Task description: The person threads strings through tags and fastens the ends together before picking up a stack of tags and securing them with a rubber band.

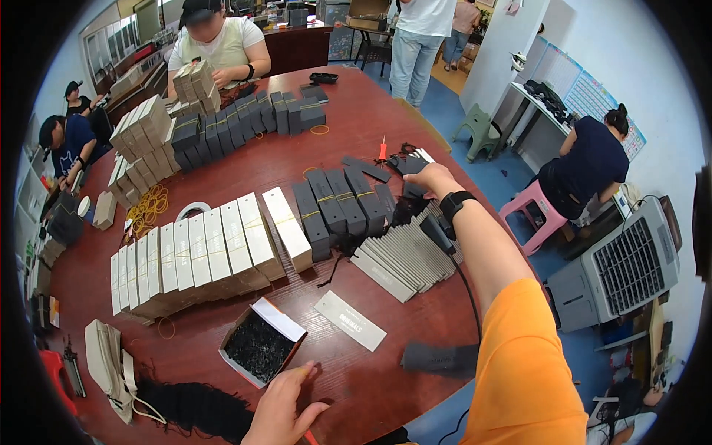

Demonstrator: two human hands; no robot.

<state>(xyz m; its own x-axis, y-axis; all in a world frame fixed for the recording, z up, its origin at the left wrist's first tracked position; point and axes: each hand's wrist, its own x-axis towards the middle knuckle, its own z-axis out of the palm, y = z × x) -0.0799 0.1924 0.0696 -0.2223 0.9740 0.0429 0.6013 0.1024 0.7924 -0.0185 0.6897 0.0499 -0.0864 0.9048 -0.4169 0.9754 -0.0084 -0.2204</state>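
Observation:
My right hand point(426, 180) reaches far across the table, its thumb and fingers closed about black hang tags point(408, 165) at the table's right edge; its fingertips are partly hidden. A red-handled pointed tool point(383, 150) is just left of it. My left hand point(285, 408) is at the near edge, thumb and forefinger apart, holding nothing visible. Beyond it stands an open cardboard box point(261, 345) of small black pieces. One pale hang tag point(350, 320) lies flat between my hands. A fanned row of pale tags point(404, 259) spreads below my right forearm.
Banded stacks of pale tags point(189, 256) and black tags point(337, 204) stand in rows. Black cords point(196, 408) and a beige pouch point(109, 363) lie near left. A cable point(469, 285) hangs beside my right arm. Across the table sits a person point(222, 44); an air cooler point(619, 259) stands right.

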